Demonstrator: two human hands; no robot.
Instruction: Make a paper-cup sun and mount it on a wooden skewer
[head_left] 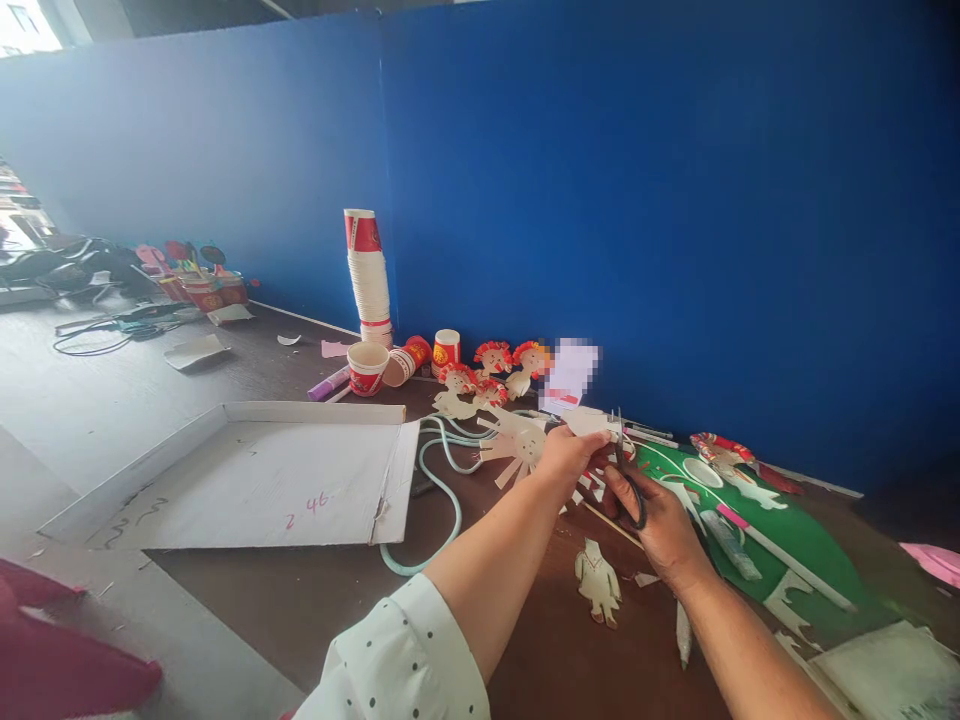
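Observation:
My left hand (pixel 571 450) pinches a white paper piece (pixel 587 420) between thumb and fingers. In my right hand (pixel 660 525) is a pair of dark-handled scissors (pixel 639 500), fingers through the loops, blades pointing up at the paper's right edge. Whether the blades are apart is unclear. Left of my left hand is a pale paper disc with cut fringes and a drawn face (pixel 529 447); I cannot tell whether it touches the hand. Below my hands, a pale paper body cutout (pixel 598 582) lies on the brown table (pixel 525 640).
A shallow white box (pixel 300 490) sits at left, with a pale blue cable (pixel 450 490) beside it. A tall cup stack (pixel 369 285), loose red cups (pixel 368 370) and fringed paper figures (pixel 493 358) stand along the blue partition (pixel 637 200). A green mat (pixel 810 540) lies at right.

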